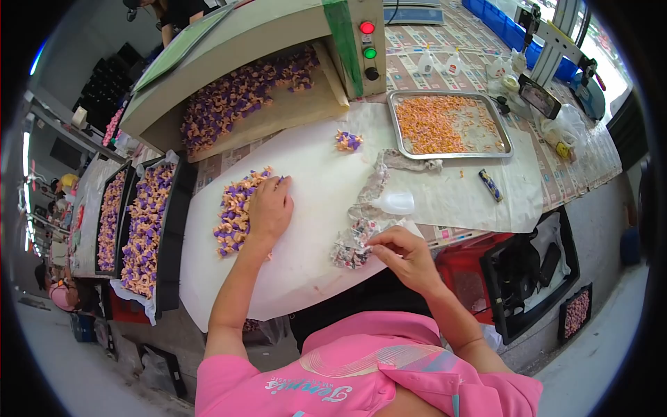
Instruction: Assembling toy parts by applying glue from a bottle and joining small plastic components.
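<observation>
A pile of small purple and peach moulded pieces lies on the white sheet covering the table. My left hand rests along the pile's right edge, fingers stretched forward and touching the pieces. My right hand pinches the near end of a crumpled patterned cloth between thumb and fingers. The cloth trails away from me in a long twisted strip. Beside it lies a white plastic cup. One small cluster of the same pieces sits apart, farther back.
Beyond the sheet stands a machine with a belt carrying more pieces. A metal tray of small orange pieces is at back right, near a dark tube-shaped packet. Black trays of pieces stand left; a black crate is low right.
</observation>
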{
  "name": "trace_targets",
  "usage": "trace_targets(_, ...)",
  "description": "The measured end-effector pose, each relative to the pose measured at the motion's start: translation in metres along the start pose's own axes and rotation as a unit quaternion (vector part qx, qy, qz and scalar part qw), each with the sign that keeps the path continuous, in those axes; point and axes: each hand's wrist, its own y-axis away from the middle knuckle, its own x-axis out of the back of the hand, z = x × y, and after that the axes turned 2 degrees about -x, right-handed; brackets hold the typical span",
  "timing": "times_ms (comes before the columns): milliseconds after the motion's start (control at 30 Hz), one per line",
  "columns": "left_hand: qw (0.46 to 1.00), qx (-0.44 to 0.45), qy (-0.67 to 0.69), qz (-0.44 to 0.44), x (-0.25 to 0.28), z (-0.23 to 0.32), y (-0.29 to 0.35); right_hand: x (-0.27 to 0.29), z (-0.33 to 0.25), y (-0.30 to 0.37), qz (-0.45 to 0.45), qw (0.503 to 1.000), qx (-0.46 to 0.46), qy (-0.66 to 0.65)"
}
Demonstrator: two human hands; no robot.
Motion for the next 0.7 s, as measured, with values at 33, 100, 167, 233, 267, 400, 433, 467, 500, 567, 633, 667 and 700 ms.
trace_targets(33,1.0,-0.002,-0.009,0.002,0.006,0.0,0.0,0.005,-0.005,-0.002,0.017,0.999,0.025,0.007)
trace_targets(100,1.0,-0.026,-0.007,0.004,0.016,0.007,-0.002,0.02,-0.022,-0.007,0.051,0.996,0.073,0.024)
trace_targets(167,0.998,-0.054,0.012,0.016,0.029,0.019,-0.008,0.039,-0.053,-0.006,0.096,0.989,0.11,0.036)
trace_targets(233,0.996,-0.079,0.026,0.026,0.051,0.033,-0.011,0.058,-0.088,0.0,0.133,0.975,0.167,0.059)
trace_targets(267,0.994,-0.08,0.06,0.031,0.063,0.043,-0.013,0.069,-0.105,0.005,0.163,0.953,0.235,0.099)
trace_targets(400,0.987,-0.081,0.126,0.059,0.117,0.07,-0.011,0.089,-0.149,0.02,0.262,0.811,0.508,0.12)
trace_targets(433,0.983,-0.113,0.119,0.085,0.13,0.08,-0.016,0.088,-0.178,0.028,0.317,0.751,0.569,0.104)
trace_targets(467,0.981,-0.123,0.119,0.087,0.143,0.089,-0.018,0.091,-0.185,0.038,0.386,0.685,0.609,0.11)
trace_targets(500,0.975,-0.14,0.126,0.121,0.157,0.096,-0.018,0.093,-0.188,0.047,0.45,0.611,0.641,0.114)
trace_targets(567,0.964,-0.169,0.124,0.165,0.176,0.111,-0.028,0.107,-0.178,0.042,0.457,0.614,0.633,0.117)
trace_targets(633,0.959,-0.18,0.108,0.192,0.2,0.125,-0.027,0.113,-0.176,0.048,0.459,0.609,0.638,0.113)
trace_targets(667,0.953,-0.188,0.094,0.219,0.213,0.131,-0.028,0.114,-0.176,0.049,0.458,0.606,0.641,0.11)
trace_targets(700,0.952,-0.19,0.093,0.221,0.225,0.135,-0.028,0.116,-0.175,0.051,0.458,0.604,0.643,0.11)
